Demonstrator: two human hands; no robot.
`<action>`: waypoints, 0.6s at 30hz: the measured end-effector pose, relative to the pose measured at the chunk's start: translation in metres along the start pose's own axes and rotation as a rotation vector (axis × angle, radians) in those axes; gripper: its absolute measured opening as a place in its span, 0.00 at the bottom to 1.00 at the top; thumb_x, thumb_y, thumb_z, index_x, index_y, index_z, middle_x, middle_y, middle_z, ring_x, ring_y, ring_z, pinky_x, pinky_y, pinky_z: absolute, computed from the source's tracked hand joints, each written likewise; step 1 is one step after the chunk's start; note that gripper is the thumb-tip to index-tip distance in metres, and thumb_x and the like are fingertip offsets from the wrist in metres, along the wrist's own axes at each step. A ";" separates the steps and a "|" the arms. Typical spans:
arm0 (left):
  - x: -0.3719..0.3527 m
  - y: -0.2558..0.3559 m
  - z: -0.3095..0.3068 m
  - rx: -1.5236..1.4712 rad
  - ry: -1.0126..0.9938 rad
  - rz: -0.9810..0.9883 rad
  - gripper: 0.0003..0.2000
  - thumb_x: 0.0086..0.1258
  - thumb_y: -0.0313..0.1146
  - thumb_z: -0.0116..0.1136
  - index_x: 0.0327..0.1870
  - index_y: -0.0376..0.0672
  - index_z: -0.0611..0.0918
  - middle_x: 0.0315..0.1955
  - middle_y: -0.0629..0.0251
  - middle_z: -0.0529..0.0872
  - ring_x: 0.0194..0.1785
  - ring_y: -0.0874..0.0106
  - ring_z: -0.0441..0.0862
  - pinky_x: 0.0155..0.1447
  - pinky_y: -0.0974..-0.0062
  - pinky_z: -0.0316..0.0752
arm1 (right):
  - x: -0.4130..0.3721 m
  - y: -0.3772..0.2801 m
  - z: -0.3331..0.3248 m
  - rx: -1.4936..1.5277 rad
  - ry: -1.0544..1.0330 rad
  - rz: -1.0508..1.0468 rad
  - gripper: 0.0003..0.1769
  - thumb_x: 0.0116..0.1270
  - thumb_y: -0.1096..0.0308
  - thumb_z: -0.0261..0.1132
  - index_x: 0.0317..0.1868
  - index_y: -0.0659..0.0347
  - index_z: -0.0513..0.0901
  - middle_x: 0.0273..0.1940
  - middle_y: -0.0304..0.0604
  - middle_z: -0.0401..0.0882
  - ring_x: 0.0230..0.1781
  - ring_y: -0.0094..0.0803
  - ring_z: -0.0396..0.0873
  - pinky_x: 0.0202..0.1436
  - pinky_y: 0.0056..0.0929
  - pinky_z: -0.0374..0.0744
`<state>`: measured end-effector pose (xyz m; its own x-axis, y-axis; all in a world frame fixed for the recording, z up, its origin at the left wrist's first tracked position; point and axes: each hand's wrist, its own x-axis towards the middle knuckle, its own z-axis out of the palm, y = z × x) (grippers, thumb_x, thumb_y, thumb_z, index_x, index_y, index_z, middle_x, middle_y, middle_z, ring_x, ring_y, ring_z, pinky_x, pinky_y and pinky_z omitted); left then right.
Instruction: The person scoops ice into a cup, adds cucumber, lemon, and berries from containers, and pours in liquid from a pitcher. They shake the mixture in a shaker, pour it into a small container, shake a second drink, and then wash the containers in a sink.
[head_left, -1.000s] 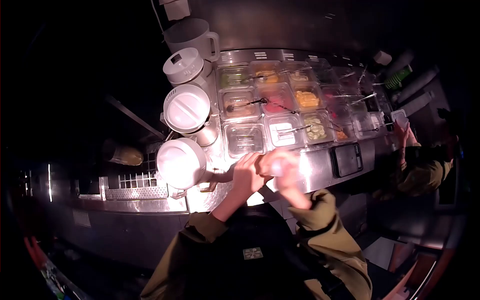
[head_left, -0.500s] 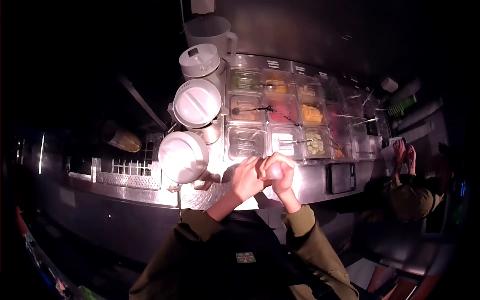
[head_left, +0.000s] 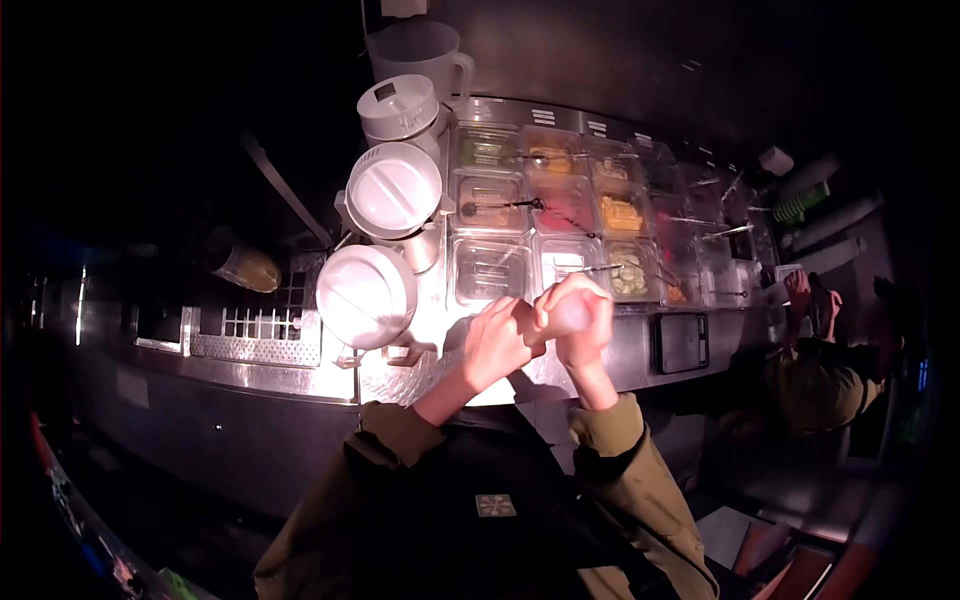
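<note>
Both hands are raised together over the front edge of the steel counter [head_left: 440, 378]. My left hand [head_left: 497, 345] has its fingers curled toward the other hand; what they hold, if anything, is hidden. My right hand [head_left: 580, 318] is wrapped round a pale, rounded object [head_left: 572, 312], too overexposed to name. Just beyond the hands are a lidded clear container [head_left: 490, 272] and a tub with pale green slices [head_left: 628, 270].
White-lidded pitchers [head_left: 366, 298] stand left of the food tubs, with a large clear jug [head_left: 415, 55] behind. A black tray [head_left: 680, 343] lies to the right. Farther right, a co-worker's hands [head_left: 815, 298] are over the counter. A drain grate [head_left: 262, 325] is at left.
My right hand has shifted slightly right and up with the pale object, and its wrist is more upright. The view has tilted slightly, and the co-worker's hands have moved a little.
</note>
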<state>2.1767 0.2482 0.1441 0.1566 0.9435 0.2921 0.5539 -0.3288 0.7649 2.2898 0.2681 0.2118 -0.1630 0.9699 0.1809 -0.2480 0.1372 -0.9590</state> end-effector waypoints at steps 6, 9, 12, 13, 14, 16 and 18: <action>-0.006 -0.008 0.009 0.034 0.057 0.101 0.17 0.39 0.35 0.68 0.30 0.39 0.78 0.28 0.61 0.79 0.36 0.61 0.77 0.40 0.66 0.74 | -0.012 0.039 -0.013 0.077 0.108 -0.163 0.26 0.60 0.51 0.40 0.20 0.67 0.68 0.14 0.50 0.70 0.14 0.35 0.68 0.22 0.28 0.71; -0.003 0.002 0.002 0.116 0.036 -0.141 0.16 0.39 0.35 0.68 0.27 0.39 0.77 0.26 0.60 0.79 0.36 0.59 0.77 0.41 0.65 0.73 | -0.009 0.042 -0.007 0.320 -0.013 -0.022 0.28 0.61 0.50 0.40 0.22 0.69 0.69 0.15 0.53 0.70 0.16 0.38 0.69 0.21 0.30 0.70; 0.000 -0.005 -0.002 0.019 -0.054 -0.012 0.18 0.41 0.37 0.69 0.31 0.39 0.76 0.30 0.59 0.78 0.37 0.58 0.76 0.43 0.65 0.71 | 0.003 -0.008 0.001 -0.033 -0.044 -0.131 0.26 0.61 0.50 0.41 0.22 0.67 0.69 0.15 0.50 0.69 0.15 0.36 0.68 0.21 0.30 0.70; -0.001 -0.006 -0.004 0.010 -0.050 0.054 0.18 0.41 0.37 0.69 0.32 0.39 0.76 0.31 0.59 0.78 0.38 0.58 0.76 0.43 0.65 0.71 | 0.002 -0.038 0.006 -0.078 -0.058 -0.172 0.25 0.61 0.51 0.40 0.23 0.66 0.70 0.14 0.48 0.69 0.15 0.34 0.68 0.21 0.30 0.70; -0.001 -0.009 -0.005 0.004 -0.047 0.117 0.19 0.41 0.37 0.69 0.32 0.39 0.77 0.32 0.59 0.78 0.39 0.59 0.76 0.44 0.65 0.71 | -0.003 -0.070 0.009 -0.027 -0.119 -0.226 0.24 0.61 0.51 0.42 0.23 0.65 0.70 0.15 0.47 0.70 0.15 0.33 0.68 0.21 0.29 0.69; -0.005 -0.007 -0.003 0.001 -0.071 0.123 0.18 0.42 0.36 0.68 0.33 0.40 0.77 0.32 0.61 0.78 0.41 0.60 0.76 0.46 0.66 0.71 | -0.015 -0.052 -0.002 -0.026 -0.110 -0.292 0.25 0.61 0.50 0.43 0.23 0.64 0.71 0.16 0.46 0.72 0.16 0.32 0.69 0.21 0.28 0.69; -0.013 -0.005 0.006 0.016 -0.047 0.002 0.17 0.43 0.36 0.68 0.33 0.41 0.77 0.31 0.61 0.78 0.41 0.61 0.76 0.46 0.66 0.71 | -0.026 0.023 -0.013 -0.135 0.028 -0.305 0.26 0.62 0.48 0.45 0.23 0.64 0.71 0.17 0.46 0.73 0.16 0.33 0.69 0.22 0.27 0.69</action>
<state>2.1766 0.2383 0.1332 0.1961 0.9438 0.2662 0.5661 -0.3306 0.7551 2.3007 0.2489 0.1822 -0.0738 0.8851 0.4596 -0.1520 0.4455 -0.8823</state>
